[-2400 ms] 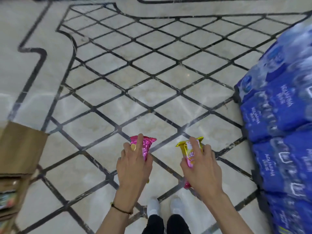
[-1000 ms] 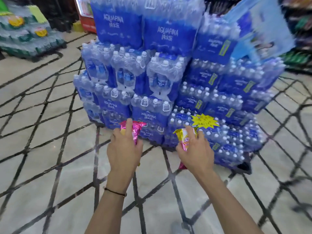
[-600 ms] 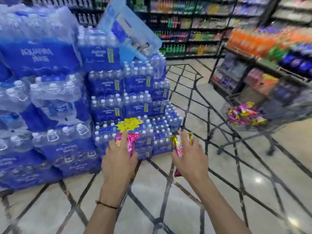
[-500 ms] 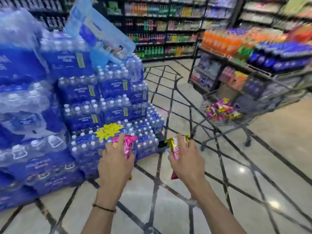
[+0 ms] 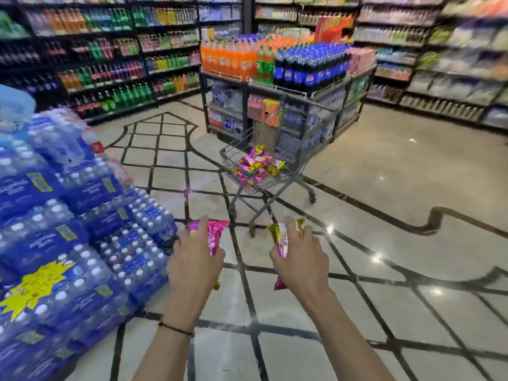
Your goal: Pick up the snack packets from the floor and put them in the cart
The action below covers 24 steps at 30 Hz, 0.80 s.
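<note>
Pink snack packet (image 5: 215, 234) gripped in the left hand (image 5: 193, 261), yellow packet (image 5: 283, 239) in the right hand (image 5: 302, 261), both off the floor (image 5: 384, 174).
View has swung round onto the cart (image 5: 228, 158), now straight ahead but beyond reach.

Cart (image 5: 309, 145) straight ahead, water packs (image 5: 68, 229) to the left, shelves (image 5: 104, 64) along the back.
The left hand (image 5: 195, 266) holds the left packet (image 5: 217, 236) and the right hand (image 5: 301, 264) holds the right packet (image 5: 283, 239), side by side and apart, above the floor (image 5: 384, 188). Beyond them stands the cart, with a heap of packets (image 5: 254, 166) in its basket. A bottle stand (image 5: 275, 64) is right behind the cart. The water packs are stacked just beside the left hand.
</note>
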### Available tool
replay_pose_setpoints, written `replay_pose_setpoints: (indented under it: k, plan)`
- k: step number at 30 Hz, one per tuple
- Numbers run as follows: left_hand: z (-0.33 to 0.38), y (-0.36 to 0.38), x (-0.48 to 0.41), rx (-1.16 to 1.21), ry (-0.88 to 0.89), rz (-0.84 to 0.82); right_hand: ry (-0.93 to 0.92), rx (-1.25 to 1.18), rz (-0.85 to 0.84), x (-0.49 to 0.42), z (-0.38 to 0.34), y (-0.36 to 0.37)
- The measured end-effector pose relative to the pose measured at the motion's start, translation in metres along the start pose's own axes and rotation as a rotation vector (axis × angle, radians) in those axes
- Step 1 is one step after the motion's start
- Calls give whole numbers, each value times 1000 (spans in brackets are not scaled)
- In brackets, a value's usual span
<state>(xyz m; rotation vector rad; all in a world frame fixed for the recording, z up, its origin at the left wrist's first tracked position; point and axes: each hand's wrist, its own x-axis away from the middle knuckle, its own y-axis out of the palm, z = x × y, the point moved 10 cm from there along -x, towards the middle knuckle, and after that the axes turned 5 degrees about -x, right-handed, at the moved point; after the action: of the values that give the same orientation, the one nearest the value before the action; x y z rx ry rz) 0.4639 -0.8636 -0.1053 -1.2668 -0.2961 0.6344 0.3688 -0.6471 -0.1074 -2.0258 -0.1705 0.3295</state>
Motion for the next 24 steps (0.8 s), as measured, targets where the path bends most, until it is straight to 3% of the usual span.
replay_pose_setpoints:
  k: [9, 18, 24]
  plan:
    - [73, 55, -93, -73, 66, -53, 112, -35, 22, -93, 73, 1]
    - [96, 121, -246, -17, 46, -82, 91, -7, -52, -259, 61, 69]
    - [151, 148, -362, 92, 109, -119, 91, 23, -11, -391, 61, 72]
